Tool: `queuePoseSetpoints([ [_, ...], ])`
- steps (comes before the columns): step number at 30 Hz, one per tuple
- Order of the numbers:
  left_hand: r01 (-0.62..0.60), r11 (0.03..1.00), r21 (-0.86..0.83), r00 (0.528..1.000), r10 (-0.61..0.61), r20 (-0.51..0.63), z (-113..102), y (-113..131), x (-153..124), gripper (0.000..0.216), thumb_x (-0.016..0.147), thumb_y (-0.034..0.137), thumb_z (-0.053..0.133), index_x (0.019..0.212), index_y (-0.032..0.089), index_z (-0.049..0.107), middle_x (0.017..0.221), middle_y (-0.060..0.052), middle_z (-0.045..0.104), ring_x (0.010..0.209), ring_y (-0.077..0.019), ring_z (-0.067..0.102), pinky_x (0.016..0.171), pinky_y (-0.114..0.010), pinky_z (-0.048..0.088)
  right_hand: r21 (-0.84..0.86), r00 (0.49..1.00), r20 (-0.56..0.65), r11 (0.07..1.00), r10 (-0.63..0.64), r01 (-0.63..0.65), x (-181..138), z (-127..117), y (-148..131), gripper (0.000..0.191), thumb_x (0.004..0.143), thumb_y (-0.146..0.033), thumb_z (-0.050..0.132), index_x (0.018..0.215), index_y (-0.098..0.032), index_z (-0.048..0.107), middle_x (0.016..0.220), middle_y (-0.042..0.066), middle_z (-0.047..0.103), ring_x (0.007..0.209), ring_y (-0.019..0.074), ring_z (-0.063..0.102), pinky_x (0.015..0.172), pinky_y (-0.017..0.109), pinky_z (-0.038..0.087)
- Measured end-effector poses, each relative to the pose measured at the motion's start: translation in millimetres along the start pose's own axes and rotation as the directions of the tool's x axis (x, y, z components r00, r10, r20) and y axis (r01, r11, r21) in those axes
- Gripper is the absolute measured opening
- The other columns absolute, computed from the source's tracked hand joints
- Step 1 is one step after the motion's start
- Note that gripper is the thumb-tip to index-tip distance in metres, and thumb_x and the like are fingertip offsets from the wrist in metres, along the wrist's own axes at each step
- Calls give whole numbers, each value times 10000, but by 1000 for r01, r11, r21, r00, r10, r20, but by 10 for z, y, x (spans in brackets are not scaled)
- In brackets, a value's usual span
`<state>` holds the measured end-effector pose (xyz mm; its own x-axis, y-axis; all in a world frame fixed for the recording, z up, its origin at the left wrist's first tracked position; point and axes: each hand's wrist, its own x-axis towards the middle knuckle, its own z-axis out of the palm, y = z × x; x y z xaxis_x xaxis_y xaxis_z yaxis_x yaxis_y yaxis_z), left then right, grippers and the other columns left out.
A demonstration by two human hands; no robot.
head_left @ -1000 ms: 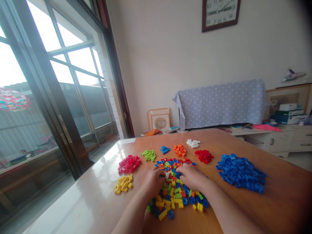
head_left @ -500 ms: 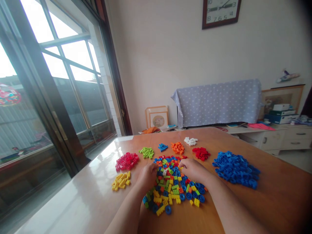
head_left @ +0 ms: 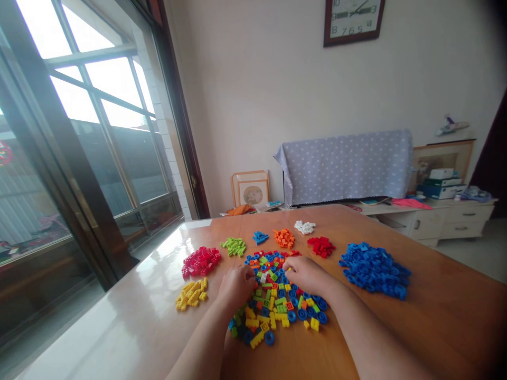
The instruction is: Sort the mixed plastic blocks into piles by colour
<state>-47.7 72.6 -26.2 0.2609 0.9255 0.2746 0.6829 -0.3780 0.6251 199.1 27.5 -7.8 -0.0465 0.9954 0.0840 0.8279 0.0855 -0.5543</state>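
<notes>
A mixed pile of small coloured bricks (head_left: 277, 303) lies in front of me on the wooden table (head_left: 435, 316). My left hand (head_left: 235, 285) rests on the pile's left side with its fingers curled down into the bricks. My right hand (head_left: 307, 274) sits on the pile's upper right, fingers bent and pinched among the bricks. What either hand grips is hidden by the fingers. Sorted heaps ring the pile: yellow (head_left: 192, 293), magenta (head_left: 200, 260), lime green (head_left: 233, 245), a few light blue (head_left: 259, 237), orange (head_left: 283, 238), white (head_left: 304, 227), red (head_left: 320, 246) and a large blue heap (head_left: 374, 269).
A tall window with a dark frame (head_left: 79, 174) runs along the left. Behind the table stand a cloth-covered object (head_left: 344, 166), a low white cabinet (head_left: 439, 219) with boxes on it, and a picture frame (head_left: 250, 190) on the floor. A clock (head_left: 352, 21) hangs on the wall.
The view has drifted slightly, shifting the table and heaps left and up. Both hands stay on the mixed pile, having slid a little toward its far edge.
</notes>
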Motion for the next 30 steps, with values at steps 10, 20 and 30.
queuePoseSetpoints([
  [10, 46, 867, -496, 995, 1, 95, 179, 176, 60, 146, 768, 331, 636, 809, 192, 628, 660, 16, 575, 580, -119, 497, 544, -210, 355, 109, 975, -115, 974, -187, 200, -36, 84, -292, 310, 815, -298, 623, 1110, -251, 708, 897, 11, 704, 809, 151, 602, 697, 221, 410],
  [20, 284, 569, -772, 954, -85, 288, 193, 400, -30, 416, 631, 389, 820, 887, 189, 561, 719, 24, 618, 579, -93, 542, 528, -186, 409, 205, 973, -73, 951, -220, 230, -45, 141, -321, 197, 804, -272, 622, 965, -210, 717, 799, -6, 690, 702, 123, 585, 605, 199, 393],
  [30, 247, 652, -717, 969, -159, 189, -40, 534, -85, 379, 659, 440, 800, 872, 188, 613, 785, -17, 639, 706, -158, 593, 542, -221, 444, -74, 950, -98, 950, 296, -303, 39, -275, 370, 68, 703, -244, 675, 716, -190, 715, 690, 36, 681, 675, 167, 595, 602, 248, 352],
])
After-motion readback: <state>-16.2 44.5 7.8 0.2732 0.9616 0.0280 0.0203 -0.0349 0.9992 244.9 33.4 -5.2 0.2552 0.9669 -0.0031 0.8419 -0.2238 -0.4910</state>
